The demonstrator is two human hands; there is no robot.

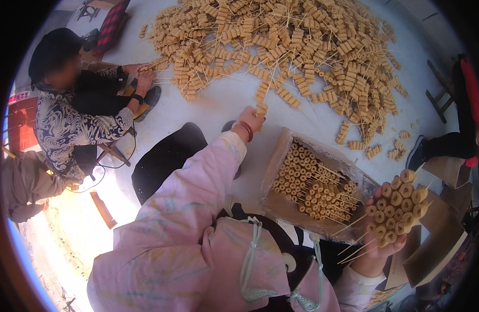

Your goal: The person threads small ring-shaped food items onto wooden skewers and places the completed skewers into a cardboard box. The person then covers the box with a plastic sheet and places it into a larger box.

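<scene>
My left hand (251, 120) reaches out to the near edge of a big heap of skewers (281, 47), each threaded with tan, ring-shaped, ridged pieces. Its fingers are closed on one skewer (261, 108), whose tan pieces show just past the fingertips. At the right, my right hand (375, 250) grips a bunch of skewers (398, 208). The ring ends of that bunch face up, and its bare sticks poke out to the lower left. Between my hands stands a plastic-lined cardboard box (270, 192) with rows of the same skewers (317, 182) packed inside.
A person in a patterned shirt (78, 117) sits at the left, handling skewers at the heap's edge. Another person's dark leg and shoe (426, 151) show at the right. Open cardboard (437, 244) lies beside my right hand. A black rounded object (169, 158) is under my left arm.
</scene>
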